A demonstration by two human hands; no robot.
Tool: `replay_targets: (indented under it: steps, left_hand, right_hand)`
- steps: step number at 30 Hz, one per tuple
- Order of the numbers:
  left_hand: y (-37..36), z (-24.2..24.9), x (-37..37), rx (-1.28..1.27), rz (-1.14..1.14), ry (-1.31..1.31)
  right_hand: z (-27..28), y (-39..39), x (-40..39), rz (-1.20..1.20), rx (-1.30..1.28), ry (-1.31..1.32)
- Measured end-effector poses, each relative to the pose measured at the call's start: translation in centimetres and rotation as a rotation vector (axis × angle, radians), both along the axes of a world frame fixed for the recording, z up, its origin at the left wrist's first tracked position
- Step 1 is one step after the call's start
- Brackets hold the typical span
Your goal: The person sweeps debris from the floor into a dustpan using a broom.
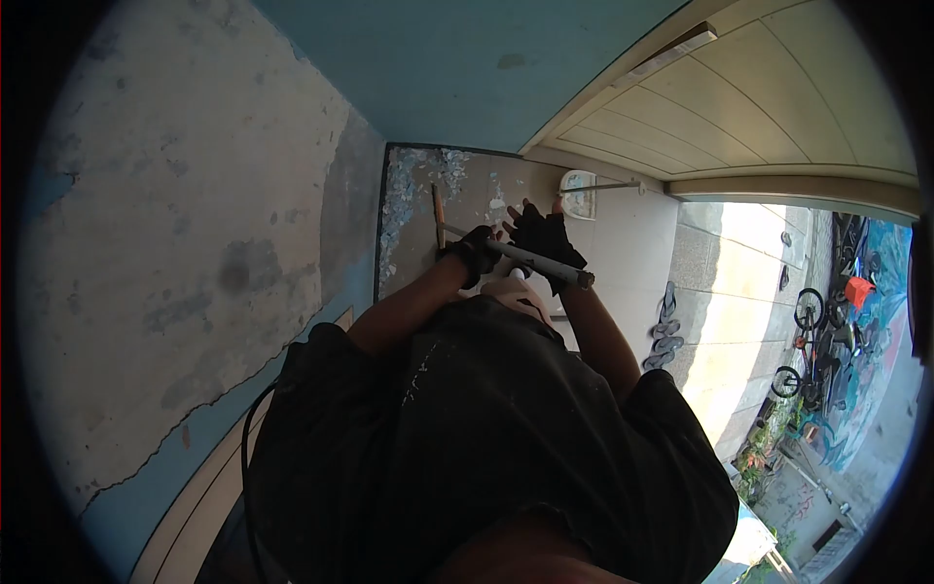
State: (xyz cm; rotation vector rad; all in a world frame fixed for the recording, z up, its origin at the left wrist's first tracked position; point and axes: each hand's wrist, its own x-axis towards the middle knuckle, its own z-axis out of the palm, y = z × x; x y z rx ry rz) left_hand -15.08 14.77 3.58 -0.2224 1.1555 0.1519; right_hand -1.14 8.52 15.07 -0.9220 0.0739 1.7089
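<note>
My left hand (475,251), in a black fingerless glove, is wrapped round the grey pole (545,266) of a long-handled tool. At the pole's far end is a narrow orange-brown crosspiece (438,216), low over the floor near the wall. My right hand (541,238), gloved the same way, has its fingers stretched out and apart; the pole passes across its palm side near the wrist. Just beyond the right fingertips stands a white dustpan (590,202) with a long thin handle and pale flakes in it.
Pale blue and white paint flakes (399,209) lie along the wall's foot and in the corner. The left wall (195,195) is patchy and stripped. Several grey slippers (664,331) line the floor edge at right. Outside are bicycles (808,311) and a sunlit paved strip (739,282).
</note>
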Motion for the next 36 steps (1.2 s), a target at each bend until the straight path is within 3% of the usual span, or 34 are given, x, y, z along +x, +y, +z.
replay_targets:
  steps: [5,7,11,12,14,16,19,20,21,22,23,24,26,27,28,29,30,32,33,35,36]
  left_hand:
    - [1.2,4.3,0.9,0.060,0.025,-0.137]
    - [1.6,4.5,1.4,0.210,-0.155,-0.101]
    - [2.6,4.4,2.5,0.390,-0.246,-0.168]
    - [3.2,4.3,2.3,0.837,-0.661,-0.093]
    - [3.2,4.9,2.5,1.279,-1.079,-0.007]
    - [3.2,8.8,2.5,1.615,-1.429,0.297]
    - [4.0,9.6,3.7,1.483,-1.460,0.258]
    - [4.0,10.5,3.7,1.484,-1.462,0.251]
    - [4.2,11.9,3.5,1.423,-1.397,0.252]
    - [4.4,12.7,3.4,1.362,-1.332,0.253]
    - [4.6,9.8,3.6,1.364,-1.333,0.246]
    - [5.0,4.5,4.1,1.177,-1.040,0.110]
    - [4.8,2.9,4.5,0.976,-0.752,-0.020]
    - [4.3,5.2,4.2,1.262,-1.064,0.114]
    - [4.2,7.5,4.0,1.544,-1.379,0.263]
    - [4.3,8.2,4.1,1.542,-1.380,0.265]
    - [4.4,8.5,4.3,1.343,-1.151,0.162]
    - [4.6,6.6,4.4,1.135,-0.921,0.068]
    - [5.0,2.3,4.7,0.819,-0.599,-0.190]
    - [5.0,1.2,4.6,0.236,-0.051,-0.485]
    - [5.0,1.2,4.5,0.237,-0.052,-0.482]
  right_hand:
    - [3.2,3.2,0.4,0.016,-0.060,-0.082]
    - [2.3,3.7,1.2,0.066,-0.045,-0.128]
    - [0.7,4.3,2.8,0.178,-0.034,-0.210]
    - [0.5,4.5,3.0,0.182,-0.029,-0.212]
    - [-0.2,4.9,3.4,0.194,-0.005,-0.237]
    - [-2.3,5.1,3.9,0.224,0.055,-0.315]
    - [-12.3,5.2,6.4,0.311,0.417,-0.927]
    - [-11.6,5.0,6.6,0.333,0.526,-1.001]
    - [-10.9,4.8,6.7,0.345,0.636,-1.074]
    - [-4.9,4.9,5.4,0.422,0.428,-0.714]
    - [-2.5,4.9,4.8,0.457,0.330,-0.527]
    - [-0.1,4.9,4.1,0.478,0.215,-0.352]
    - [0.5,4.7,3.9,0.278,0.098,-0.252]
    - [0.6,4.4,4.0,0.278,0.093,-0.250]
    - [0.7,4.3,4.3,0.581,0.334,-0.954]
    - [1.3,4.2,4.4,0.745,0.461,-1.298]
    - [2.7,4.3,4.1,0.862,0.580,-1.664]
    - [5.4,3.8,3.8,0.057,-0.054,-0.083]
    - [5.1,3.8,4.1,0.058,-0.053,-0.082]
    - [1.7,3.8,5.7,0.273,0.017,-0.163]
    - [1.5,3.8,5.6,0.273,0.019,-0.160]
